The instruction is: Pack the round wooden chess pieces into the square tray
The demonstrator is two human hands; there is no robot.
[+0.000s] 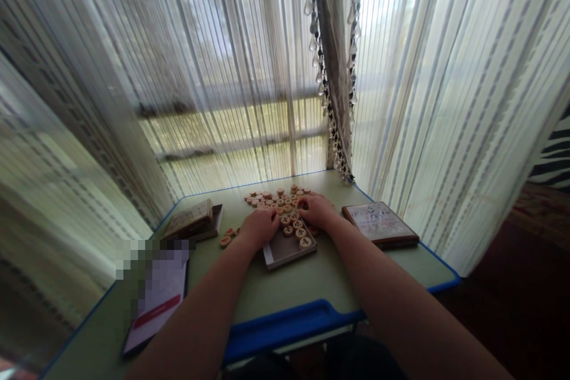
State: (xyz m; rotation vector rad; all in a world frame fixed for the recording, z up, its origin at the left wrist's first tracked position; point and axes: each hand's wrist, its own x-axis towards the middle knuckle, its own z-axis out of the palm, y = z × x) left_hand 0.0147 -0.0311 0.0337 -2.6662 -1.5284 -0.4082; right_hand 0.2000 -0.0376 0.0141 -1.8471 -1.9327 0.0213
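Round wooden pieces with black or red characters (305,243) lie partly in a shallow open box (285,250) at the table's middle, and more pieces (262,196) are heaped behind it. My left hand (262,225) rests at the box's left edge, its fingers curled together by the pieces; what they hold, if anything, is hidden. On the right, my right hand (314,208) reaches over the back of the box, with bent fingertips closed at a piece. A few loose pieces (225,241) sit left of my left wrist.
The pale green table (276,297) has a blue edge. A box with a tilted lid (189,219) stands at the left, a flat printed box (380,222) at the right. A dark-edged tablet or folder (160,303) lies front left. Sheer curtains (249,71) hang behind.
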